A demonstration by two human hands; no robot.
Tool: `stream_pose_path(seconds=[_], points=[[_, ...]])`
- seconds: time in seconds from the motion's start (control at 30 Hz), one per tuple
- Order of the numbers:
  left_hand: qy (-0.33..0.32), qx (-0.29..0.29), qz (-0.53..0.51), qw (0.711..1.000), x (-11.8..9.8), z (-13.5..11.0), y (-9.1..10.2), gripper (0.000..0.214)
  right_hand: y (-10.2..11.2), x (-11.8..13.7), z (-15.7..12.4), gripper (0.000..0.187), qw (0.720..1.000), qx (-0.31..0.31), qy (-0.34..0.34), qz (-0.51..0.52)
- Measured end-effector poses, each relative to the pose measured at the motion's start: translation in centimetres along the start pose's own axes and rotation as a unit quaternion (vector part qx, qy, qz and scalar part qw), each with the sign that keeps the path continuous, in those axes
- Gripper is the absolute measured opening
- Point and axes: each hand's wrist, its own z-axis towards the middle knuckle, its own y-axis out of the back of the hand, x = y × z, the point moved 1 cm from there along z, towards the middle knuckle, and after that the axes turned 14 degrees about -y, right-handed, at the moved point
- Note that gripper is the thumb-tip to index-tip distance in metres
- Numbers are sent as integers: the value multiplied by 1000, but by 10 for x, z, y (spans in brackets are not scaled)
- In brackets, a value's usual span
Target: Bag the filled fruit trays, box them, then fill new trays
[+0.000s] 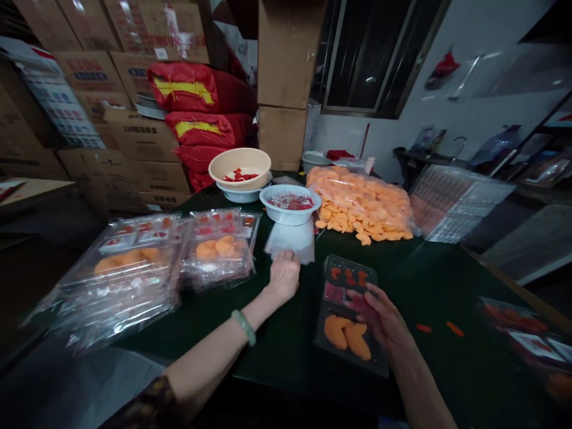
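Observation:
My left hand (283, 275), with a green bangle on the wrist, reaches forward and its fingers are closed on the near edge of a stack of clear plastic bags (290, 239) lying in front of a white bowl (290, 206) of red pieces. My right hand (385, 322) rests on a clear compartment tray (346, 310), fingers spread flat over it. The tray holds orange slices at its near end and red pieces in its far compartments. It lies on the dark green table (429, 280).
Stacks of bagged filled trays (134, 268) lie at the left. A big bag of orange slices (361, 204) sits behind, beside a beige bowl (240, 165) with red pieces. Empty clear trays (456, 202) stand at right. Cardboard boxes and red sacks fill the back.

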Motion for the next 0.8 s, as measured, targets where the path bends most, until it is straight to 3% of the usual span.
stream_pose_path(seconds=[0.13,0.3,0.6,0.8], points=[[23,33,97,994,17,33,-10,21,0,1,-1,53,1000,1,-2,-2],[39,92,148,984,31,41,-17,25,-3,1,-3,53,1000,0,-7,3],[63,110,153,980,44,71,-2,28,-4,2,-4,53,1000,9,-7,-5],[58,115,115,985,48,76,2,29,-5,3,-3,54,1000,6,-13,-11]])
